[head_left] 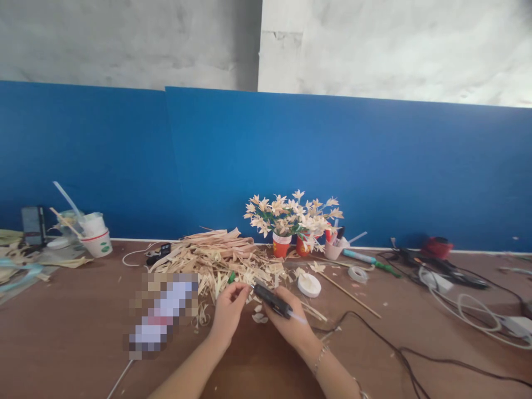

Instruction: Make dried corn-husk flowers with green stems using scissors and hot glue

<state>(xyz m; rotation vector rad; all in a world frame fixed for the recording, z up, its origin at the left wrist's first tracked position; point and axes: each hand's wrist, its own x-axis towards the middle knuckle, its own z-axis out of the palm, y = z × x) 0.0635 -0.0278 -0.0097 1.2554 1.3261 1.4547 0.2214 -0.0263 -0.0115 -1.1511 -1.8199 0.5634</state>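
My right hand (293, 324) is wrapped round a black hot glue gun (272, 300), with a pale glue stick (298, 318) poking out of its rear end. The gun's nozzle points left, close to the fingertips of my left hand (228, 311). Thumb and fingers of that left hand are pinched together; what they hold is too small to make out. A small green piece (231, 277) shows just above them. Beyond both hands spreads a heap of pale dried husk strips (216, 257). A few cream petal-shaped pieces (260, 317) lie on the table between my hands.
Husk flowers (291, 213) stand in red paper cups (282, 245) by the blue partition (208, 149). A white round lid (309, 285), a tape roll (358, 274) and a thin stick (349, 293) lie rightward. Black cable (374, 327) crosses the right side. A phone (162, 316) lies left.
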